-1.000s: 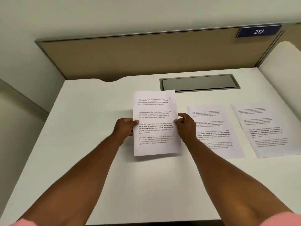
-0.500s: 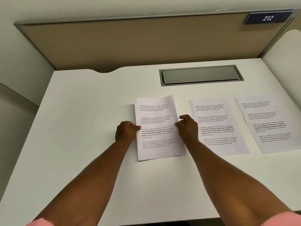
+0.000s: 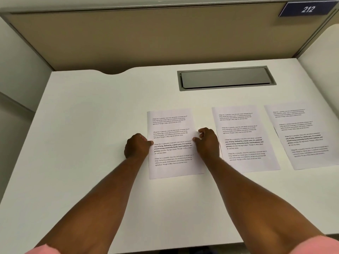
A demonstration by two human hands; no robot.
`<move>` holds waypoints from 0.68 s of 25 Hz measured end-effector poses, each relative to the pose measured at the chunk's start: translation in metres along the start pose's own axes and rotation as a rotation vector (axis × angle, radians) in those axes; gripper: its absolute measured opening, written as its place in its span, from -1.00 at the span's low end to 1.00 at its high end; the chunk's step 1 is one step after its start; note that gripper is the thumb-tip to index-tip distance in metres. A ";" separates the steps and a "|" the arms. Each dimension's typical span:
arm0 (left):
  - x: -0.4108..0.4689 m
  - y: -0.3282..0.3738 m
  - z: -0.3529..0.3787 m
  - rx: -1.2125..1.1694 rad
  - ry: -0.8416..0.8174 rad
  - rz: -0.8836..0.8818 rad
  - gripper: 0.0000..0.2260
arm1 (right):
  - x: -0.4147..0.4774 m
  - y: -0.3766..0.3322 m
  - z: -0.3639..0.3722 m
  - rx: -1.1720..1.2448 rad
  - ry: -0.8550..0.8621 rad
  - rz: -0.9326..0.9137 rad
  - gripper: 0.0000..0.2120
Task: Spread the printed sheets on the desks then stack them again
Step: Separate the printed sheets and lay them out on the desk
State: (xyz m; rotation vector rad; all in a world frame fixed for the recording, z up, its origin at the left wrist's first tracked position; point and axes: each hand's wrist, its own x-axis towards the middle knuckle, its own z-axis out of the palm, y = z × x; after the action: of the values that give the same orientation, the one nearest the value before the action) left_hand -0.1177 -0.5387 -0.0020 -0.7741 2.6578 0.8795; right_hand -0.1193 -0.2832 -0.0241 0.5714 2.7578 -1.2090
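Three printed sheets lie side by side on the white desk (image 3: 91, 125). The left sheet (image 3: 172, 162) rests flat on the desk, and both of my hands hold it at mid-height. My left hand (image 3: 136, 147) grips its left edge with the thumb on top. At its right edge, my right hand (image 3: 208, 143) has its thumb and curled fingers on the paper. The middle sheet (image 3: 244, 140) lies just right of my right hand. The right sheet (image 3: 302, 136) lies tilted near the desk's right side, partly cut off by the frame.
A grey cable flap (image 3: 225, 77) is set into the desk behind the sheets. A tan partition (image 3: 146, 37) runs along the back, with a blue "212" plate (image 3: 308, 9) at top right. A white side panel (image 3: 322, 61) bounds the desk's right side.
The left sheet was held above the desk a second ago; my hands have lowered it, and it now lies flat beside the middle sheet. My view has tipped down and closer.
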 end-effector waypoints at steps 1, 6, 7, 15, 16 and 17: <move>-0.001 -0.001 0.000 0.019 0.012 0.034 -0.77 | -0.001 0.000 -0.001 -0.058 0.027 -0.059 -0.64; -0.018 0.003 -0.002 0.296 0.113 0.397 -0.42 | -0.012 -0.001 -0.018 -0.407 0.032 -0.290 -0.40; -0.023 0.007 -0.003 0.341 0.115 0.452 -0.36 | -0.016 -0.001 -0.024 -0.455 0.006 -0.305 -0.36; -0.062 0.044 0.009 0.513 0.115 0.679 -0.20 | -0.037 0.017 -0.075 -0.612 -0.022 -0.387 -0.21; -0.068 0.050 0.014 0.517 0.111 0.684 -0.19 | -0.036 0.021 -0.083 -0.625 -0.017 -0.396 -0.19; -0.074 0.056 0.019 0.519 0.114 0.692 -0.17 | -0.034 0.027 -0.090 -0.632 -0.012 -0.402 -0.17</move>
State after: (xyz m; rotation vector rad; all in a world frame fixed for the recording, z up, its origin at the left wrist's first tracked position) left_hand -0.0861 -0.4591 0.0372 0.2407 3.0792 0.2139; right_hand -0.0705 -0.2117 0.0266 -0.0542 3.0838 -0.3040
